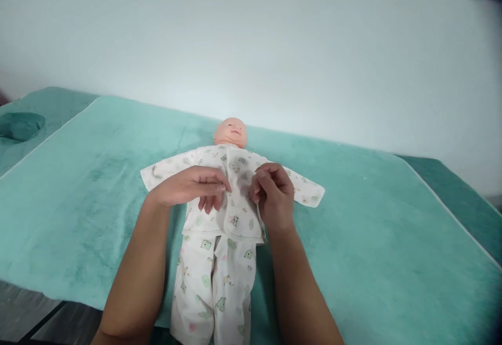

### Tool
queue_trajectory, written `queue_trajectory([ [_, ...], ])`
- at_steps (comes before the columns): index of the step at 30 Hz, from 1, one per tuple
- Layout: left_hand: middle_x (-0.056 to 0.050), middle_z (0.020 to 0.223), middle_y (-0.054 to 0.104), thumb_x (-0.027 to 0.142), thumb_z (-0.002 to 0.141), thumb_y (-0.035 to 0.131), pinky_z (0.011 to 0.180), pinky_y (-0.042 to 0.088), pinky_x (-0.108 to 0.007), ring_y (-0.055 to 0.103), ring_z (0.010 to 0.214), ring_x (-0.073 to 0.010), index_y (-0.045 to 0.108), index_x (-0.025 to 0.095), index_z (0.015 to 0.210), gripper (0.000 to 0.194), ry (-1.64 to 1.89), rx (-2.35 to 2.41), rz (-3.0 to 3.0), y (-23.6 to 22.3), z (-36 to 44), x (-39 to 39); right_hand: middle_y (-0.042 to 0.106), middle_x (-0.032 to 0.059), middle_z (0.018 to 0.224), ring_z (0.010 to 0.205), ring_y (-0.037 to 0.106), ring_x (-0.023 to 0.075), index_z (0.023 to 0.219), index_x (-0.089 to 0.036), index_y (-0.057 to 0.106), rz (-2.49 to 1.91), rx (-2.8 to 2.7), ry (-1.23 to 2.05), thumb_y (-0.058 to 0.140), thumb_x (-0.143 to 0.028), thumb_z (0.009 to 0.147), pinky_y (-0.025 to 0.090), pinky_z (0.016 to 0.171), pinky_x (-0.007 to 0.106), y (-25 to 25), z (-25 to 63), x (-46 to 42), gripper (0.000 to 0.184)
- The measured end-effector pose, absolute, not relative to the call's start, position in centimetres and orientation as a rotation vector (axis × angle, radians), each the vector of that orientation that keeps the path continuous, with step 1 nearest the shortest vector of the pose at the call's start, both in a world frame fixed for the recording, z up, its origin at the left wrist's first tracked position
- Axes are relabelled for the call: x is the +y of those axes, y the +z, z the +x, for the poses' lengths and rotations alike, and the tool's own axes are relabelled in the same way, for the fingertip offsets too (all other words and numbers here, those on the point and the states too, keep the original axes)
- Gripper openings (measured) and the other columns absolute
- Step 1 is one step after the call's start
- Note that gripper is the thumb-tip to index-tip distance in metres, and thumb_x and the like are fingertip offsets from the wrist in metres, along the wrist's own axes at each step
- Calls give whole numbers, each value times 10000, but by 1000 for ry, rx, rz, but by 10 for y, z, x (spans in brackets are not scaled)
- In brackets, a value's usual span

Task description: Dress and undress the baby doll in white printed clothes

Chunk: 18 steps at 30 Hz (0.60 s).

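Observation:
A baby doll [232, 131] lies on its back, head toward the wall, dressed in a white printed top [241, 209] and matching printed trousers [212, 282]. The top's sleeves stretch out to both sides and no doll hands show at the cuffs. My left hand [198, 185] is over the left part of the chest, fingers bent and apart, thumb and index tips near the front edge of the top. To the right of that edge, my right hand [274, 193] is closed, its fingers curled in toward the thumb. Whatever may be between those fingertips is hidden.
A green cloth cover [372, 230] spreads under the doll across the table. At the far left, the cover has a round hole [21, 126]. Behind the table rises a pale wall [243, 42]. Grey floor [27, 308] shows at the lower left.

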State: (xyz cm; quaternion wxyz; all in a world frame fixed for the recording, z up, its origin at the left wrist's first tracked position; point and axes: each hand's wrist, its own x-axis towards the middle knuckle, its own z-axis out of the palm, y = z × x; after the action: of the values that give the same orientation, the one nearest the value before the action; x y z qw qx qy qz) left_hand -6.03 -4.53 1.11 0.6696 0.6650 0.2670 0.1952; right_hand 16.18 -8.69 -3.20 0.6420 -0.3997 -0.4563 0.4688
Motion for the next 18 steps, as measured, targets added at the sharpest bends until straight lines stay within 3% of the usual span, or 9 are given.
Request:
queue_trajectory([
  [4, -28, 747, 690, 390, 924, 612, 575, 499, -253, 632, 615, -135, 682, 163, 955, 240, 865, 830, 1404, 0, -59, -35, 551, -50, 695, 609, 537, 106, 849, -241, 604, -945, -1057, 667, 640, -245, 915, 461, 608, 256, -36, 159, -84, 75],
  [7, 2, 713, 640, 370, 900, 607, 552, 428, -237, 562, 593, -117, 672, 175, 911, 206, 1083, 1078, 1376, -21, -52, -23, 666, 15, 928, 907, 642, 165, 947, -244, 645, -943, -1289, 540, 590, -206, 935, 522, 851, 340, -34, 150, -88, 68],
  [11, 15, 759, 620, 362, 889, 592, 692, 423, -251, 536, 713, -127, 677, 189, 884, 193, 1273, 1381, 1519, -49, -43, -26, 634, 74, 1371, 1373, 499, 252, 1198, -251, 646, -967, -1862, 417, 575, -209, 946, 361, 1172, 498, -34, 142, -99, 265],
  [13, 19, 762, 607, 394, 901, 573, 737, 416, -258, 528, 747, -135, 660, 189, 830, 233, 1298, 1444, 1529, -57, -44, -42, 628, 53, 1403, 1436, 444, 248, 1238, -267, 640, -1012, -2007, 384, 562, -234, 964, 282, 1225, 517, -38, 143, -108, 287],
  [18, 22, 607, 456, 477, 958, 478, 637, 370, -271, 447, 634, -142, 504, 198, 623, 437, 1189, 1501, 1497, -64, -64, -109, 537, 45, 1511, 1483, 383, 255, 1219, -281, 658, -1065, -2020, 438, 507, -263, 1000, 217, 1246, 559, -55, 153, -147, 267],
])
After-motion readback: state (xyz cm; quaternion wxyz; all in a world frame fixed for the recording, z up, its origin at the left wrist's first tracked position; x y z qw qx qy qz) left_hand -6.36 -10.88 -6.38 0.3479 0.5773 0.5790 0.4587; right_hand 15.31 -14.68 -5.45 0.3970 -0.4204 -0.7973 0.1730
